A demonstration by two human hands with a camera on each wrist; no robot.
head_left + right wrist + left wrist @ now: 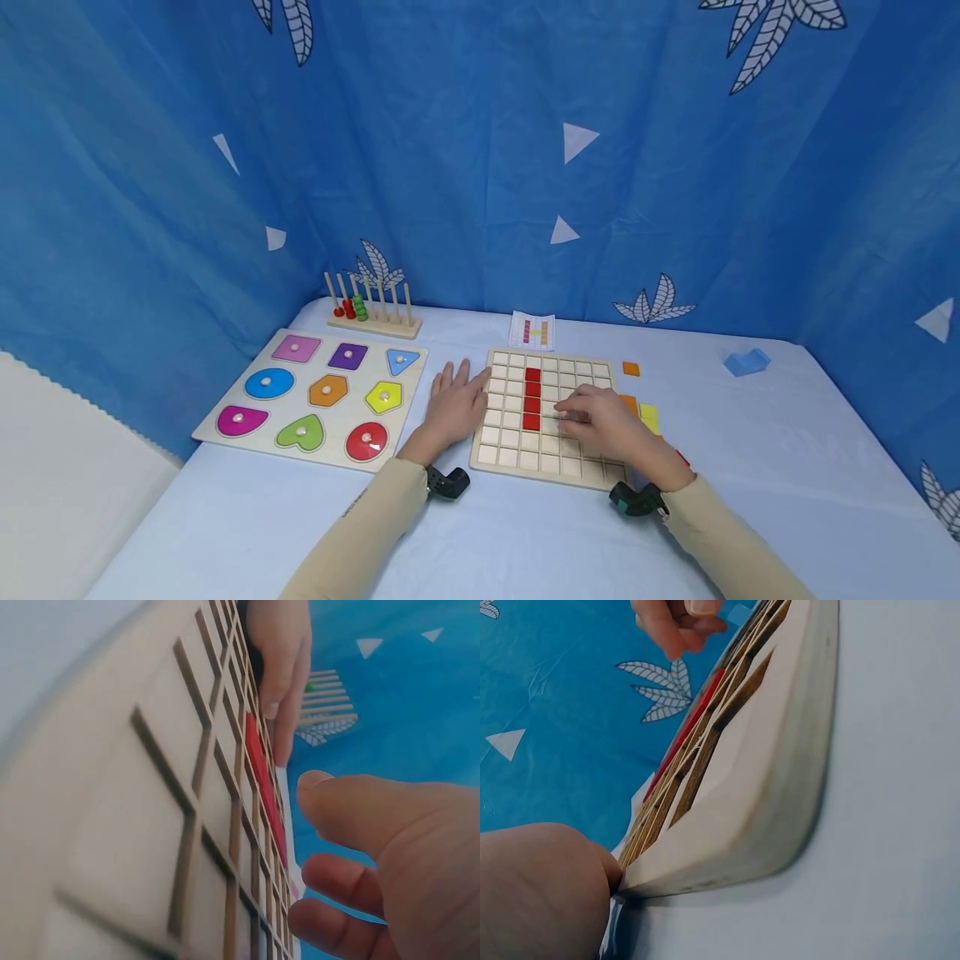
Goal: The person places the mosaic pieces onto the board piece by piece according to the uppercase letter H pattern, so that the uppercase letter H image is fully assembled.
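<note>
left fingers extended, right fingers loosely bent

Behind the left hand runs a beige left sleeve, with 1 line of small dark marking, too small to read. Behind the right hand runs a matching beige right sleeve. Both hands are bare. At each wrist sits 1 black, rounded device: the left device looks plain, while the right device bears a small teal patch.
</note>
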